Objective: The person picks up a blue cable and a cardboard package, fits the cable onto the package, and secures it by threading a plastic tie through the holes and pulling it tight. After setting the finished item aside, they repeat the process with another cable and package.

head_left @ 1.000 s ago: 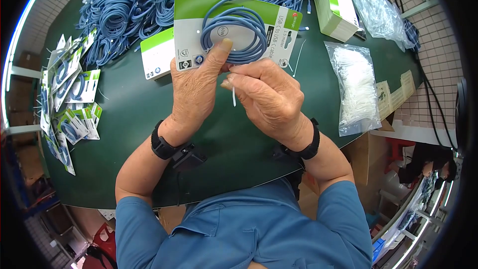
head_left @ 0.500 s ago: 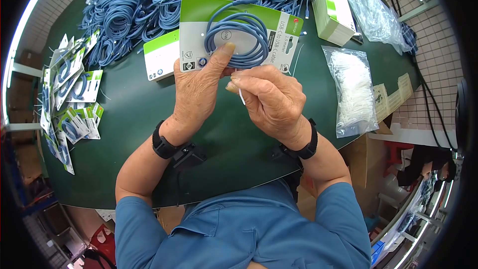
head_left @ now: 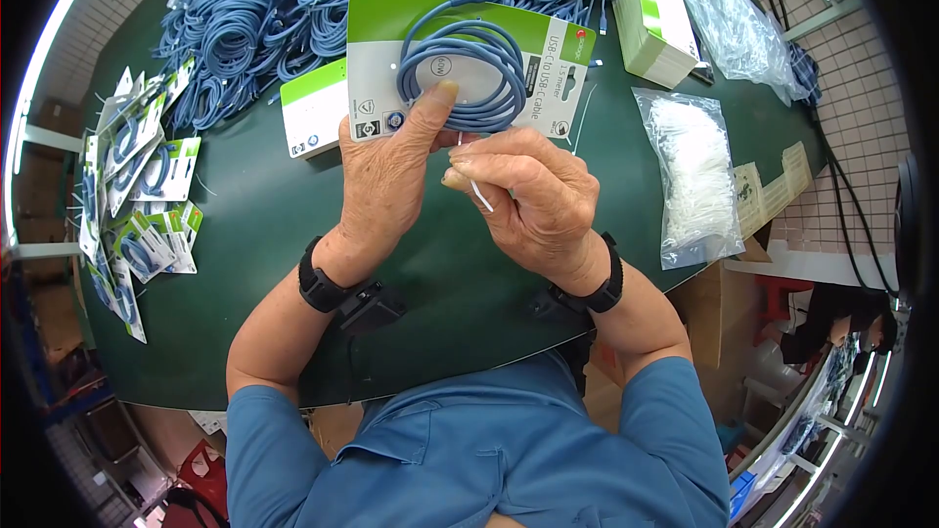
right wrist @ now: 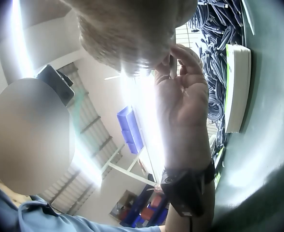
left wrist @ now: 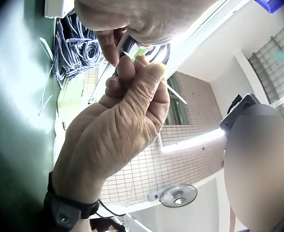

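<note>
A green and grey-white cardboard card [head_left: 372, 49] bearing a coiled blue USB-C cable [head_left: 513, 78] is held up over the table. My left hand [head_left: 384, 176] grips its lower edge, thumb lying over the coil and the other fingers behind. Just below the coil, my right hand [head_left: 538, 191] pinches a thin white cable tie [head_left: 482, 198] between thumb and forefinger. The tie's tail slants out under the fingertips; its upper part shows briefly at the card's lower edge. From the left wrist view, the tie's tail [left wrist: 176, 92] sticks out beyond the right hand's thumb [left wrist: 149, 79].
Many coiled blue cables [head_left: 323, 0] are heaped along the back. Finished-looking carded cables [head_left: 147, 176] pile up at the left. Stacks of cards stand behind the left hand [head_left: 311, 117] and at the back right [head_left: 653, 29]. A clear bag of white ties [head_left: 696, 176] lies right.
The tie's tail has swung from hanging nearly straight down to slanting down and right. The card has shifted slightly, while both hands keep their hold.
</note>
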{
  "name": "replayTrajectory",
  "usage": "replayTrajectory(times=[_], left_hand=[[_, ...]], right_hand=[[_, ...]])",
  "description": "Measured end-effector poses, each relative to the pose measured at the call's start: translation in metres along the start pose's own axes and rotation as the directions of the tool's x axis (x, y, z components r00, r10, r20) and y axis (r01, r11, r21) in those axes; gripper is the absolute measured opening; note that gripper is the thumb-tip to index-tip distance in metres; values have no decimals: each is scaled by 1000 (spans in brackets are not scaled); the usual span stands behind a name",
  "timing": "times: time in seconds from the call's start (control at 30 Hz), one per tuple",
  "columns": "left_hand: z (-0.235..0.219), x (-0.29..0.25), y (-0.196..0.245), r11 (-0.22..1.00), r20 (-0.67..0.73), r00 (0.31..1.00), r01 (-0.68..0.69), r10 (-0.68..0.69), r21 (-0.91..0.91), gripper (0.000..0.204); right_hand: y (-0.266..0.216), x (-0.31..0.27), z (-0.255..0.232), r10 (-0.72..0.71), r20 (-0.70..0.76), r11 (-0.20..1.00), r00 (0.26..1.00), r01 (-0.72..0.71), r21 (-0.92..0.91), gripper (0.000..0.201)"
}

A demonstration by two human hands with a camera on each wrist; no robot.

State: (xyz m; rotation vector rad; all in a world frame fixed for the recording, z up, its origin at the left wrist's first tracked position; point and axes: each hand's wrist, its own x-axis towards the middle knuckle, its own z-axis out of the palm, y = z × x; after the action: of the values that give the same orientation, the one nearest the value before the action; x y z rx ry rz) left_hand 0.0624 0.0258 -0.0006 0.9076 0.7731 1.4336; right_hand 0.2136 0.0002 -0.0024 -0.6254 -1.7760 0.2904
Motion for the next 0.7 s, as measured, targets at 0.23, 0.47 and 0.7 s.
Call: replayTrajectory(times=[0.23,0.47,0.7], left_hand=[[1,-2,0,1000,6,1000,-19,19,12,27],[0,-2,-3,999,18,999,-50,50,7,27],[3,-8,-11,999,81,996,-46,44,21,23]], right_hand=[[3,-1,-3,-8,2,999,1000,8,31,24],[0,-3,2,43,-54,999,998,-45,-25,22],[14,4,-12,86,-66,975,994,-97,-200,17]])
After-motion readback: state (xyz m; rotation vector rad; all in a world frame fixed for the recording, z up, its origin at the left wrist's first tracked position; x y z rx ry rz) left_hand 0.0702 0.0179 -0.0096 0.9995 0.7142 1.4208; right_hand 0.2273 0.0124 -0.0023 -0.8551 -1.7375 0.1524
